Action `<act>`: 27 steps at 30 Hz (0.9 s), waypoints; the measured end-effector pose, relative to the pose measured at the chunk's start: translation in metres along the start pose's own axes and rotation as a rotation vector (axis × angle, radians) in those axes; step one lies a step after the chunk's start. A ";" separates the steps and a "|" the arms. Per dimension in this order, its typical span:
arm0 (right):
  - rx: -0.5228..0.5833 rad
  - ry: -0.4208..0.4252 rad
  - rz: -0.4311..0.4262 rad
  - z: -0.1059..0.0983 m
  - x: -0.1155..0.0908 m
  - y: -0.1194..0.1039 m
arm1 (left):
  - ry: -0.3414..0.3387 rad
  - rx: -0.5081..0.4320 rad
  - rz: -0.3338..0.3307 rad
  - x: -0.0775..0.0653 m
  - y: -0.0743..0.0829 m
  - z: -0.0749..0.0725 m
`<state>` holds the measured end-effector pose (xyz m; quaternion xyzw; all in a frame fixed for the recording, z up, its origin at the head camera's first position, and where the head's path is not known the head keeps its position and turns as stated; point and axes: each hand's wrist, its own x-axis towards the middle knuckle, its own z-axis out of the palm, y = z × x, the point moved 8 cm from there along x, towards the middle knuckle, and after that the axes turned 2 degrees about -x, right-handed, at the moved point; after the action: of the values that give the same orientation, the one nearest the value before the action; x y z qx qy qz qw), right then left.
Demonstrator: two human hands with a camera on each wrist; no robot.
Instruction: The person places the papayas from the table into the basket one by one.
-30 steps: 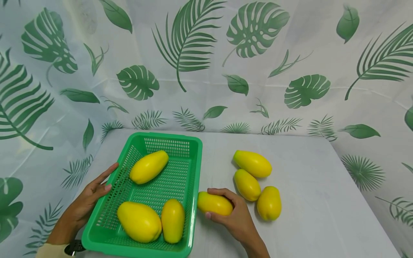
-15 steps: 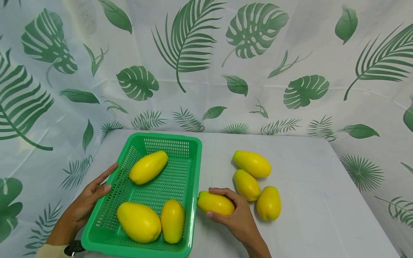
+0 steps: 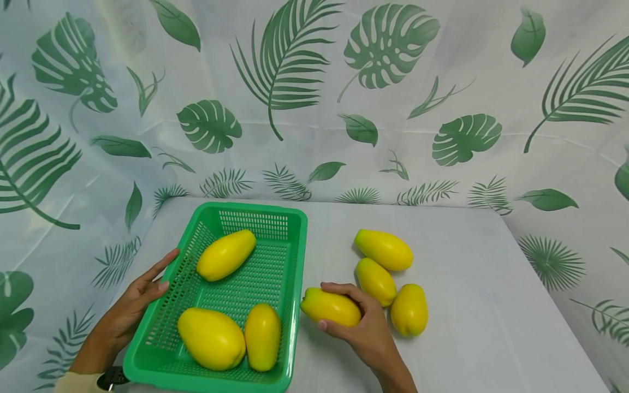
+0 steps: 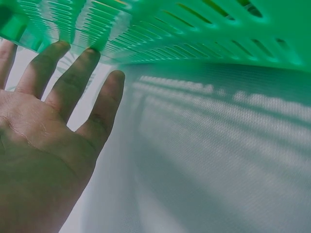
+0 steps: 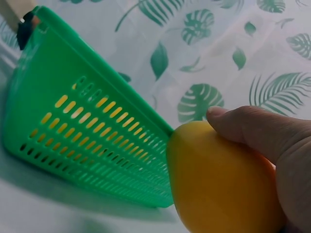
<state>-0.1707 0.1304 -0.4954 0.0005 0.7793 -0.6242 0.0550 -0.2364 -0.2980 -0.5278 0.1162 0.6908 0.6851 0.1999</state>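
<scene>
My right hand (image 3: 366,325) grips a yellow papaya (image 3: 330,307) with a greenish tip, fingers on its far side and thumb on its near side. The papaya's tip is right beside the outer wall of the green plastic basket (image 3: 298,284). In the right wrist view the held papaya (image 5: 218,179) fills the lower middle, under the thumb. My left hand (image 3: 130,308) is at the basket's left side; in the left wrist view its straight fingers (image 4: 77,80) reach up to the slotted wall (image 4: 160,34). Three papayas (image 3: 212,338) lie inside the basket, two near and one far.
Three more papayas (image 3: 384,249) lie close together on the white-covered table (image 3: 472,305), right of my right hand. A white cloth with green leaf prints (image 3: 314,109) hangs behind and at both sides.
My right hand has shifted slightly right and up in the view with the papaya in its grip. The left hand, the basket and the other papayas stay in place.
</scene>
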 end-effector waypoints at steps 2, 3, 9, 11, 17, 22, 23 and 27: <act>0.003 0.001 0.001 0.000 0.000 -0.001 | -0.006 -0.010 0.006 0.000 0.000 0.000; 0.003 0.002 0.003 0.000 0.000 -0.001 | -0.011 -0.023 0.011 0.000 0.001 0.001; 0.009 0.008 -0.007 -0.001 -0.001 -0.006 | -0.077 -0.160 0.028 0.000 0.000 0.003; 0.015 0.006 -0.024 0.000 -0.001 -0.009 | -0.083 -0.172 0.029 0.000 0.000 0.004; 0.035 -0.003 -0.056 0.003 0.001 -0.017 | -0.062 -0.141 0.033 0.000 0.001 0.003; 0.054 -0.021 -0.077 0.007 0.002 -0.023 | -0.051 -0.104 0.032 0.000 0.000 0.003; 0.058 -0.026 -0.084 0.008 0.002 -0.024 | -0.059 -0.115 0.032 0.000 0.000 0.003; 0.063 -0.047 -0.127 0.012 0.003 -0.030 | -0.111 -0.210 0.028 0.000 -0.001 0.005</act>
<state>-0.1746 0.1116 -0.4693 -0.0621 0.7562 -0.6505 0.0335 -0.2341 -0.2933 -0.5282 0.1418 0.6016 0.7488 0.2394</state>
